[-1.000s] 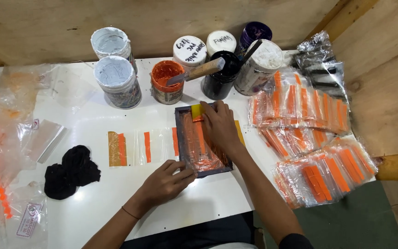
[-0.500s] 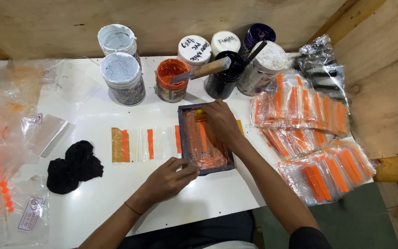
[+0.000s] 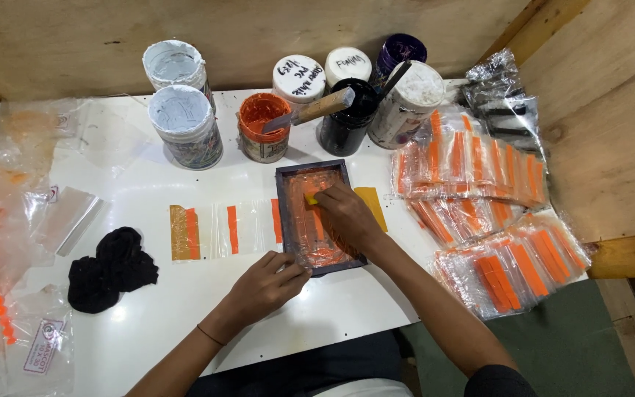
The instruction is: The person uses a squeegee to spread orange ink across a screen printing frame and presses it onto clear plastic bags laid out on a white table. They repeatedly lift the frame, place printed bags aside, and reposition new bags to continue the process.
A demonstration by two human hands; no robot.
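In the head view we find the right hand (image 3: 347,217) gripping a yellow squeegee (image 3: 311,198) on the screen frame (image 3: 317,218) mid-counter, while the left hand (image 3: 264,281), fingers curled, pins the frame's near corner. In our judgement, a slipping frame would smear the print; pots (image 3: 262,132) crowd behind, bags (image 3: 479,213) right, with open counter (image 3: 148,191) left.

orange-smeared dark frame (image 3: 285,213), orange-striped clear bags (image 3: 479,162), black cloth (image 3: 112,268)

The right hand (image 3: 343,213) covers most of the yellow scraper (image 3: 311,197) and part of the dark frame (image 3: 286,220) (its fingertips cannot be seen). Clear bags (image 3: 1,220) run off the left edge. Both forearms leave the bottom edge.
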